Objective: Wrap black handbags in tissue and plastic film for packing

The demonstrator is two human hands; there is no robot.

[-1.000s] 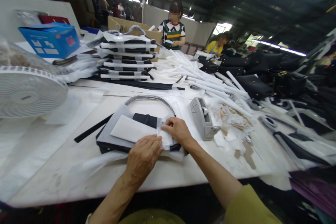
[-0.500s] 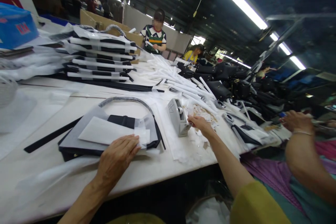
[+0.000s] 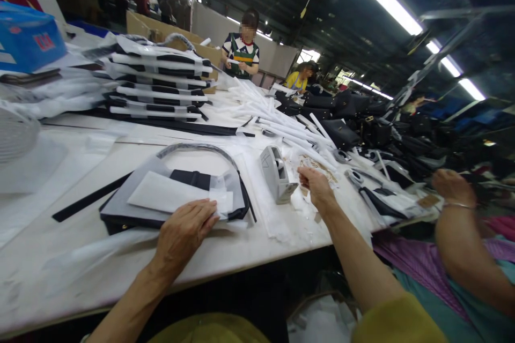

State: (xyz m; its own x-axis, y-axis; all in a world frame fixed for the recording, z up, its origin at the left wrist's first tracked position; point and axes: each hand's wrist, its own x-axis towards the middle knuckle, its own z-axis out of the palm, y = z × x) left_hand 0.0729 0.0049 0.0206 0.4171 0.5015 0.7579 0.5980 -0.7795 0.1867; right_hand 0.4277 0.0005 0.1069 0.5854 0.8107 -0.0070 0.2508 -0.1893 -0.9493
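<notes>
A black handbag (image 3: 109, 221) lies on the table in front of me, partly covered by thin translucent wrapping, its wrapped handle (image 3: 197, 147) arching away from me. On it rests a folded white sheet (image 3: 155, 193), with clear tape near its right end. My left hand (image 3: 185, 228) lies flat with fingers stretched over the sheet's near edge. Just right of a grey tape dispenser (image 3: 276, 174), my right hand (image 3: 317, 187) is closed in a pinch, apart from the dispenser. Whatever its fingertips hold is too small to make out.
Wrapped bags (image 3: 156, 86) are stacked at the back left, near a blue box (image 3: 30, 37). White rolled strips (image 3: 277, 118) and black bags (image 3: 341, 134) lie beyond. A co-worker's arm (image 3: 458, 225) is close on my right. Scraps fill a bin (image 3: 322, 321) below the table edge.
My right hand has drawn off the tape dispenser's front end, a little to the right. My left hand stays on the white sheet. The whole view has shifted slightly.
</notes>
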